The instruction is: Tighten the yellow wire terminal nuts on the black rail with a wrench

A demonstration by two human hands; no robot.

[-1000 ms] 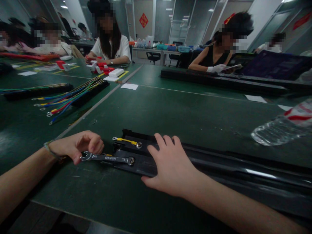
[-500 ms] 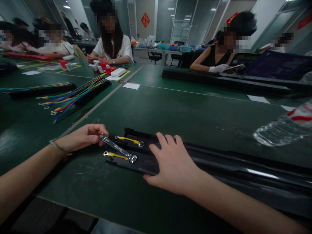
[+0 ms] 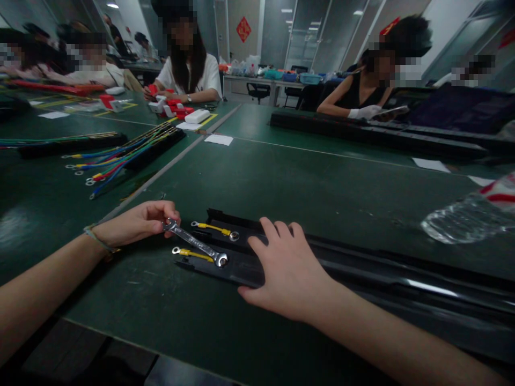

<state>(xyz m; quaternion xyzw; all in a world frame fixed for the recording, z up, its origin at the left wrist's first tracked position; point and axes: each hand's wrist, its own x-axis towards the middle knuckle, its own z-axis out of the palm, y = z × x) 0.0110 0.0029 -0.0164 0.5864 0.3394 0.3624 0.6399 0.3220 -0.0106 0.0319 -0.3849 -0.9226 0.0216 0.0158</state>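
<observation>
My left hand point(image 3: 147, 221) is closed on one end of a metal wrench point(image 3: 195, 242). The wrench's other end sits on a bolt at the base of the near yellow cable lug point(image 3: 189, 253). A second short yellow cable point(image 3: 213, 228) with ring ends is fixed by its own bolt behind it. Both are mounted at the left end of a long black channel profile point(image 3: 362, 265). My right hand point(image 3: 284, 262) spans this profile, thumb at the near edge and fingers over the top, gripping it. Its palm side is hidden.
A clear water bottle point(image 3: 470, 209) lies at the right. Bundled coloured cables point(image 3: 132, 153) with ring lugs are at the left. Another black profile point(image 3: 362, 134) lies across the table, before a co-worker in gloves point(image 3: 364, 112). Red and white tools point(image 3: 169, 107) lie near another person.
The view has shifted slightly. The wrench stays on the near bolt with hardly any visible turn, and both hands keep their places.
</observation>
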